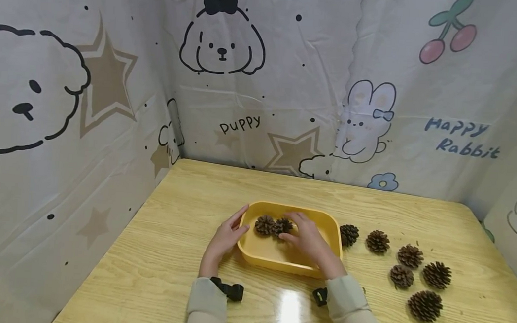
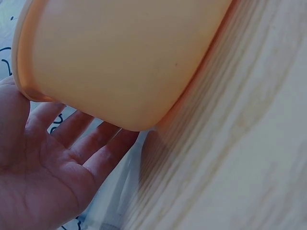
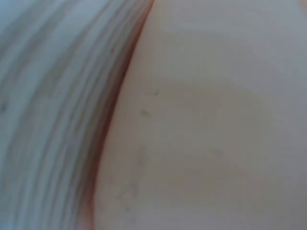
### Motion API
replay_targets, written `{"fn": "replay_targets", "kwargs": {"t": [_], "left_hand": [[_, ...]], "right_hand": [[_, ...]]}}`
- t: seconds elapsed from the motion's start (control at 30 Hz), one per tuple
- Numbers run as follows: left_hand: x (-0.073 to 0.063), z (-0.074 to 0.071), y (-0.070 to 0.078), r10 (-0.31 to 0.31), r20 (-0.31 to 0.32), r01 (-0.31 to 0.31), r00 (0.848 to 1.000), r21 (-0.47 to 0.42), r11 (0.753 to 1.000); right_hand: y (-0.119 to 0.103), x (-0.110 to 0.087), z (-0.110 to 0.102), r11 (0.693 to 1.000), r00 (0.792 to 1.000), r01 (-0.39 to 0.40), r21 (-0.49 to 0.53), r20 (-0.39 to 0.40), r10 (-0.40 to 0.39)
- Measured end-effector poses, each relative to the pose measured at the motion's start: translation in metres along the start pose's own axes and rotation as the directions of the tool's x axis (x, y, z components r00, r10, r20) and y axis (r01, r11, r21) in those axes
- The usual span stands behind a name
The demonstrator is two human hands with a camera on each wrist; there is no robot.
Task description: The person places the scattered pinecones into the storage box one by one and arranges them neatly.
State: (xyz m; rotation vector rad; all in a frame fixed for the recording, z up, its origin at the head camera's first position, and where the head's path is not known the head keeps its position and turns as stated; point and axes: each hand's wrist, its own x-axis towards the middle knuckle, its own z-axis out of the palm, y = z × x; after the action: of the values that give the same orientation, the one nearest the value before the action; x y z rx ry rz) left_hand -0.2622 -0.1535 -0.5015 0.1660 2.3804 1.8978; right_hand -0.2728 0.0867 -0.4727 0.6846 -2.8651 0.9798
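A yellow plastic tray (image 1: 274,266) stands on the wooden table. My left hand (image 1: 226,236) holds its left end, thumb over the rim and fingers against the outer wall; the left wrist view shows this hand (image 2: 62,158) under the tray's lip (image 2: 36,96). Inside the tray lie two pine cones side by side. My right hand (image 1: 309,238) reaches in over the right side, with thumb and fingers on either side of the right-hand pine cone (image 1: 282,226). The left-hand pine cone (image 1: 264,225) touches it. Only the tray's wall (image 3: 201,124) and table fill the right wrist view.
Right of the tray, several pine cones lie on the table (image 1: 168,255). One pine cone (image 1: 349,235) sits close against the tray's right end, another (image 1: 377,242) a little farther off. The largest pine cone (image 1: 425,305) is nearest the front. A printed cloth (image 1: 262,97) hangs behind the table.
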Motion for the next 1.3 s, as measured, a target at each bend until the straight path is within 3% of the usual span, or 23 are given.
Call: {"fn": "replay_targets", "kwargs": {"t": [0.27, 0.43, 0.77, 1.0, 1.3], "left_hand": [[-0.002, 0.001, 0.001, 0.006, -0.007, -0.006, 1.0, -0.02, 1.0], [-0.003, 0.001, 0.001, 0.008, 0.003, -0.008, 1.0, -0.014, 1.0], [-0.003, 0.002, 0.0, 0.013, 0.004, -0.013, 1.0, -0.005, 1.0], [-0.003, 0.003, -0.001, -0.005, 0.006, 0.005, 1.0, 0.011, 1.0], [0.0, 0.002, -0.001, -0.014, 0.01, 0.014, 1.0, 0.008, 1.0]], "right_hand": [[0.003, -0.018, -0.003, 0.998, 0.988, 0.069, -0.005, -0.139, -0.069], [0.007, -0.029, -0.008, 0.987, 0.947, 0.159, -0.038, -0.277, -0.163], [0.024, -0.049, -0.021, 0.971, 0.858, 0.201, -0.133, -0.455, -0.24], [0.046, -0.07, -0.038, 0.975, 0.794, 0.128, -0.183, -0.57, -0.212], [0.071, -0.106, -0.066, 0.986, 0.764, -0.02, -0.166, -0.639, -0.092]]}}
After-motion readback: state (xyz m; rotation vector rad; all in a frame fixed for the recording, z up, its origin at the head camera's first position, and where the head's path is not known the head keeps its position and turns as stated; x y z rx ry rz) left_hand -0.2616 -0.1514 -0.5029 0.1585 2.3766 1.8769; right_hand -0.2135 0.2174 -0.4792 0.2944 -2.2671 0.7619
